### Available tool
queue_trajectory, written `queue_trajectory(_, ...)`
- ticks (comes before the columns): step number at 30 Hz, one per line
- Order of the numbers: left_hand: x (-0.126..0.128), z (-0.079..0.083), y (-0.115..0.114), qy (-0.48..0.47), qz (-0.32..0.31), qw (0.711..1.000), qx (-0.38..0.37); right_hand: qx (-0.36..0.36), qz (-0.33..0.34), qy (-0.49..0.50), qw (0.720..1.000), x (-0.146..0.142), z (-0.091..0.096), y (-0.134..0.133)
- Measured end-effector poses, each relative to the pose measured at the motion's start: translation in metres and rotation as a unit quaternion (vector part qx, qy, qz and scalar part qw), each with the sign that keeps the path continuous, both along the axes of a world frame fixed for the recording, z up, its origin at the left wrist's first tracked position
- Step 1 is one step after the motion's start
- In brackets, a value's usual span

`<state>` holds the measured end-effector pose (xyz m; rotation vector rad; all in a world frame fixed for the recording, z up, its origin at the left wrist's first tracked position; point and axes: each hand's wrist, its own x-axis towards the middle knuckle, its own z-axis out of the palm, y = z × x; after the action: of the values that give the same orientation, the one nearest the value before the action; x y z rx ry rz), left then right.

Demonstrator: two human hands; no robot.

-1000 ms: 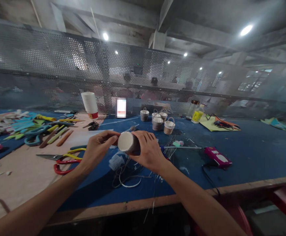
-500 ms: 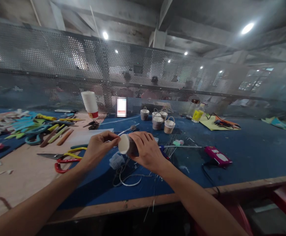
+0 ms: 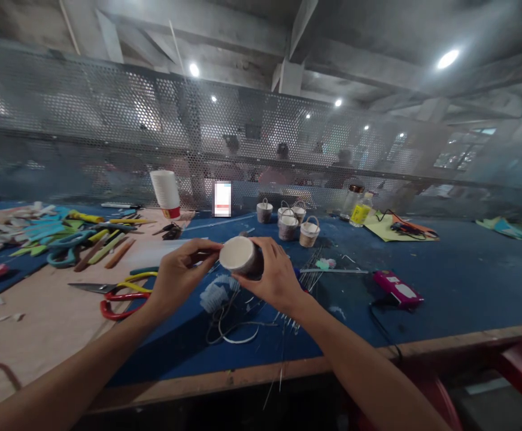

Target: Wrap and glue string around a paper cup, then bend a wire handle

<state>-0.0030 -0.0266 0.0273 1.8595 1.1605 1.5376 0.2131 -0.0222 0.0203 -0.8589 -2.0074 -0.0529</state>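
My right hand [image 3: 276,272] is wrapped around a small cup [image 3: 237,254] with a pale rim and a grey-brown outside. The cup is tilted so that its round white end faces me. My left hand [image 3: 189,266] has its thumb and forefinger pinched together at the cup's left edge; whether they also hold something small there cannot be made out. On the blue table beneath lie a light blue ribbed bundle [image 3: 216,293] and a loop of white cord [image 3: 238,341]. Behind the cup stand several little buckets [image 3: 288,228] with arched handles.
To the left lie red-handled scissors [image 3: 124,305], yellow-handled scissors [image 3: 142,281], clay-coloured sticks [image 3: 120,254] and a stack of paper cups [image 3: 165,191]. Thin wires [image 3: 310,269], a magenta glue gun-like device [image 3: 397,289] and a yellow-labelled bottle [image 3: 360,211] are on the right.
The cup has turned in my right hand, so its round pale end shows wider and faces up more. My left fingertips stay at its edge, slightly higher.
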Motion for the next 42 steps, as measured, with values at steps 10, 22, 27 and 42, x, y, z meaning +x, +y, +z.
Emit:
queue_trajectory(10, -0.011, 0.0, 0.004, 0.167, 0.02, 0.968, 0.188, -0.004, 0.025, 0.011, 1.0, 0.001, 0.005, -0.004)
queue_trajectory(22, 0.0, -0.008, -0.005, 0.051, -0.019, 0.995, 0.085, -0.004, 0.013, 0.051, 0.999, 0.001, 0.003, -0.002)
queue_trajectory(27, -0.001, -0.012, -0.002, 0.077, 0.015, 0.985, 0.151, 0.014, 0.018, 0.046, 0.999, 0.0, 0.003, -0.002)
queue_trajectory(42, 0.02, -0.015, -0.011, -0.066, -0.108, 0.992, -0.008, -0.009, -0.003, 0.051, 0.999, -0.001, -0.005, 0.001)
